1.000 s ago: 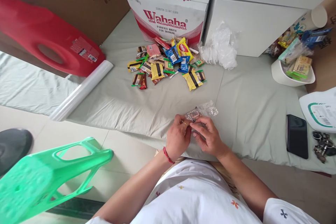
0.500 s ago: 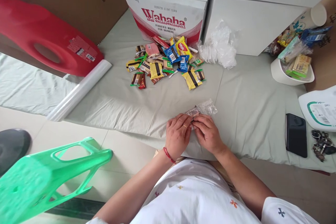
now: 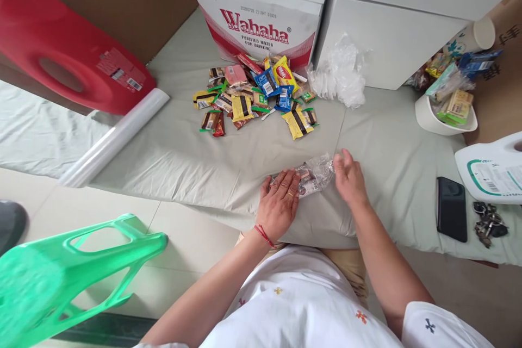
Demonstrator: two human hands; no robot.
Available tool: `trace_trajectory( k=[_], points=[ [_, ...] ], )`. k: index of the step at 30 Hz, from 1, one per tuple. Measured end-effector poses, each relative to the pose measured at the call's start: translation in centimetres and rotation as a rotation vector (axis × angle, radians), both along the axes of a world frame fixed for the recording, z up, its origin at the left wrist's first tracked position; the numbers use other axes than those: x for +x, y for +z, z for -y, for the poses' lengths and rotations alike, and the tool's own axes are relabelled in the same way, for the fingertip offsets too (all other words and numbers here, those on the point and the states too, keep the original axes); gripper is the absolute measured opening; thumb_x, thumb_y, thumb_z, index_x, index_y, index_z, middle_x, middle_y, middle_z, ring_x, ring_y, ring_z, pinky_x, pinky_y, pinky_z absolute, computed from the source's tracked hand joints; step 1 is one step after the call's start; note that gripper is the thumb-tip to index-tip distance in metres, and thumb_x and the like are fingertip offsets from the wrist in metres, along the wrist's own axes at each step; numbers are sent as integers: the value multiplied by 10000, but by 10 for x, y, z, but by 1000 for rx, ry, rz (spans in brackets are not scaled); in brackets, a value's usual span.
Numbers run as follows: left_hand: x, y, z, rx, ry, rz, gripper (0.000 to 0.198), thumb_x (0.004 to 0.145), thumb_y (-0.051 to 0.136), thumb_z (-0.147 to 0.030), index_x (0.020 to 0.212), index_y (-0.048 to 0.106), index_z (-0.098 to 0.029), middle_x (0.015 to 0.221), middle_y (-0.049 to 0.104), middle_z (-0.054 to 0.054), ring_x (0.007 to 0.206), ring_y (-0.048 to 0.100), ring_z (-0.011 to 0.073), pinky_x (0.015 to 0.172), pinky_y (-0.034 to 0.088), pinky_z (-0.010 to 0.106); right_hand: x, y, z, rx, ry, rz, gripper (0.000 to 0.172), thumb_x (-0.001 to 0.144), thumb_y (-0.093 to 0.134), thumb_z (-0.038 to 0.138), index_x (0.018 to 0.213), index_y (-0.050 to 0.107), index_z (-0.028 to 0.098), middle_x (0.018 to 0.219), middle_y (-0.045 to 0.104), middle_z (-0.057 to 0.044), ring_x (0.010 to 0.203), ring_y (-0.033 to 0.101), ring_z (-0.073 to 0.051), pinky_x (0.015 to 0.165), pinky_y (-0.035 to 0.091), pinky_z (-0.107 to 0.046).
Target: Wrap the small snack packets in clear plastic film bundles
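Where boxes [image 3: 256,22] stand, creased cloth [image 3: 391,163] lies beneath.

A green plastic stool [image 3: 57,272] stands at eight o'clock. A red plastic jug [image 3: 92,49] sits at ten o'clock.
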State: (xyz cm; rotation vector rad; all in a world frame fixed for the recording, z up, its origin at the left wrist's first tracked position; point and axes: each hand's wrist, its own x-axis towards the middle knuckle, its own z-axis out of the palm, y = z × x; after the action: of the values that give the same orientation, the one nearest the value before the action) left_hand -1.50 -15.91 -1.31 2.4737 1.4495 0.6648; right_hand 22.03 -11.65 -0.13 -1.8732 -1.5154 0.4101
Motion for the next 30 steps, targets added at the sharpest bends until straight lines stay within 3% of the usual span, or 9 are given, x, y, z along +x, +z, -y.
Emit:
trace_trajectory(
  k=[2,5,8,12,17,21,24,27,30],
  points=[
    [0,0,0,7,-1,2,529,1061,429,-247,1589,433,-211,1592,520,134,1495,465,295,1241,264,534,-10,3,-8,-101,44,-45,618,914,561,728,1149,731,182,778,701,-96,903,659,-293,813,524,-386],
    [1,1,0,28,-1,-10,515,1063,431,-247,1575,451,-197,1587,527,129,1482,479,291,1231,271,522,-21,9,-11,-266,122,-270,509,828,674,704,895,736,203,704,652,-42,714,613,-221,679,502,-330],
    [1,2,0,42,-3,-23,507,1063,431,-246,1566,461,-195,1590,526,120,1476,486,285,1230,266,510,-20,13,-11,-250,126,-464,458,820,691,649,778,684,193,781,644,-31,703,590,-173,658,489,-297],
    [1,3,0,41,-18,-24,505,1065,430,-249,1565,458,-189,1597,517,113,1476,484,281,1229,258,514,-12,14,-9,-139,58,-448,470,809,694,660,835,694,190,954,678,-71,807,634,-181,752,529,-317],
    [0,2,0,46,-20,-17,510,1061,440,-248,1569,459,-195,1592,522,116,1475,487,283,1233,265,519,-11,14,-7,-293,96,-428,543,791,734,674,1039,711,191,869,733,-50,736,642,-184,684,521,-305],
    [1,1,0,40,-14,-32,513,1065,435,-266,1575,457,-211,1594,520,111,1486,475,267,1249,261,511,-9,13,-12,-228,86,-449,494,826,704,657,816,723,163,666,636,1,607,537,-137,573,414,-253],
    [1,2,0,34,-7,-49,498,1071,424,-276,1562,473,-213,1605,508,99,1494,467,254,1250,265,499,-8,21,-16,-172,29,-418,441,812,741,598,763,719,160,596,562,35,553,462,-113,543,352,-246],
    [2,2,0,36,-5,-55,491,1071,427,-274,1555,480,-212,1606,506,95,1493,469,255,1247,266,498,-23,35,-12,-117,75,-288,346,887,703,504,793,738,173,608,588,30,566,492,-122,577,381,-253],
    [2,0,0,50,-4,-40,489,1062,444,-256,1546,489,-210,1578,541,108,1489,475,270,1243,267,511,-55,42,2,-7,246,-10,280,990,600,370,822,730,187,741,681,-17,671,585,-152,659,429,-268]
  ],
)
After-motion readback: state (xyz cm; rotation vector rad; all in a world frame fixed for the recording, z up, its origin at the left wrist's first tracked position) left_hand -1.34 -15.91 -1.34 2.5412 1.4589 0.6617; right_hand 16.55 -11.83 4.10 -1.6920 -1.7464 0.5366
